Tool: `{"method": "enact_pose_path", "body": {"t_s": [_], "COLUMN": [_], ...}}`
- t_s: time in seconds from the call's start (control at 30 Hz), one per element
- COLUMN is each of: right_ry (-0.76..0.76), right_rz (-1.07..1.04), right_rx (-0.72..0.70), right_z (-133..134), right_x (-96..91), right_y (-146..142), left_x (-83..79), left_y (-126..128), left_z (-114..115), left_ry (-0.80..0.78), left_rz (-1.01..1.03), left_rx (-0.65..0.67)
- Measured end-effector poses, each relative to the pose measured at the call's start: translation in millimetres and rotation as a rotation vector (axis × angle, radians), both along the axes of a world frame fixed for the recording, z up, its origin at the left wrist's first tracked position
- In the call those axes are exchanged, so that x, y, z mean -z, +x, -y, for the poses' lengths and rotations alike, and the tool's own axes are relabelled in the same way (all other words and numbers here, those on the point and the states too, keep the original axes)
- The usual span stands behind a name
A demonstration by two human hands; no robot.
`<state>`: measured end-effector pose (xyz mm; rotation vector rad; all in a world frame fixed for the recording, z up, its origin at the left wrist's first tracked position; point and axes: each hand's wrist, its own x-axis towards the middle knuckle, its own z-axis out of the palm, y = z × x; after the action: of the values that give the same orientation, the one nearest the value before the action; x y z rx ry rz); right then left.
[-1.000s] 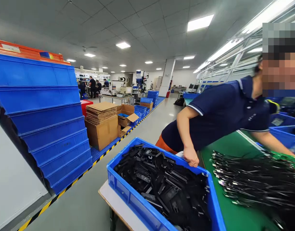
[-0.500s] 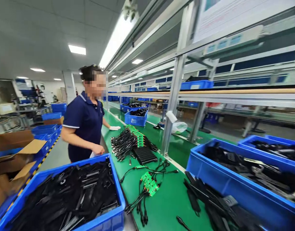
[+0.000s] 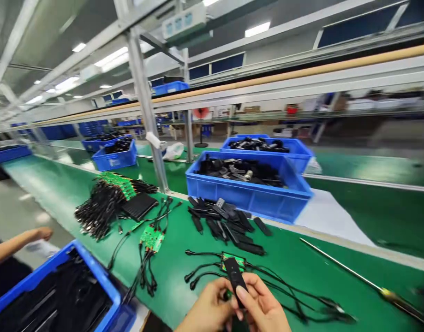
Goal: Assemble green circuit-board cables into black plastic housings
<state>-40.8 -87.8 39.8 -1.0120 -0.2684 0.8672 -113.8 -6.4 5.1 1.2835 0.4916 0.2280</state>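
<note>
While both hands meet low at the near edge of the green desk (image 3: 295,258), they share one small part: a narrow black plastic shell (image 3: 235,276), held upright between them. The right hand (image 3: 263,309) pinches it with thumb and forefinger pressed against its side; the left hand (image 3: 206,309) closes its fingertips on the lower end, where a speck of green shows, though what that speck belongs to cannot be told.

Just beyond the hands, touching the shell's far end, lies a green circuit board (image 3: 229,256) with black leads (image 3: 201,269) trailing off to both sides. As far as this view tells, the shell is not yet seated on anything.

Further out from the hands, a loose heap of black shells (image 3: 229,226) lies on the desk, and behind it stands a blue bin (image 3: 246,196) holding many more. Ahead and to the left of the left hand, another wired board (image 3: 151,240) lies bare, and beyond that a thick bundle of wired boards (image 3: 104,207) rests beside a black tray (image 3: 139,206). No finished piece can be picked out anywhere, so by this showing most of the stock sits unworked.

Right of the right hand, a long metal rod (image 3: 353,272) lies aslant. Far to the left, a co-worker's forearm (image 3: 21,240) reaches over a second blue bin (image 3: 94,272).
</note>
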Motion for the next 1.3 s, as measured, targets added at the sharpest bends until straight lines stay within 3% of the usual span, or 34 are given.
{"method": "enact_pose_path", "body": {"t_s": [0.07,0.17,0.3,0.47,0.6,0.87,1.03,1.2,1.3], "right_ry": [-0.01,-0.045,-0.104,-0.11,-0.158,-0.216,-0.276,-0.202,-0.263], "right_rz": [0.043,0.109,0.109,0.065,0.189,0.449,0.461,0.323,0.363], "right_rx": [0.065,0.139,0.144,0.075,-0.039,-0.058,-0.031,0.078,-0.044], "right_z": [8.3,20.8,35.7,45.1,44.6,40.2,37.5,32.5,35.8], "right_x": [-8.6,-10.4,-0.8,8.1,20.7,42.3,40.8,28.5,26.1], "right_y": [6.0,15.1,29.5,44.0,50.9,51.3,49.5,40.5,45.0], "left_x": [-5.6,-15.8,-20.3,-13.7,-9.4,-26.8,-24.1,-22.5,-25.2], "left_y": [3.9,4.6,3.7,5.3,5.8,-3.6,-1.5,-0.1,-3.1], "left_z": [-2.4,-0.8,6.4,10.5,13.4,19.7,24.4,26.6,25.5], "left_ry": [-0.174,-0.396,-0.491,-0.377,-0.318,-0.301,-0.255,-0.032,0.122], "left_rz": [0.048,0.096,0.089,0.12,0.093,0.078,0.015,-0.061,-0.044], "left_rx": [0.038,-0.05,-0.127,-0.135,-0.117,-0.007,-0.036,-0.11,-0.043]}}
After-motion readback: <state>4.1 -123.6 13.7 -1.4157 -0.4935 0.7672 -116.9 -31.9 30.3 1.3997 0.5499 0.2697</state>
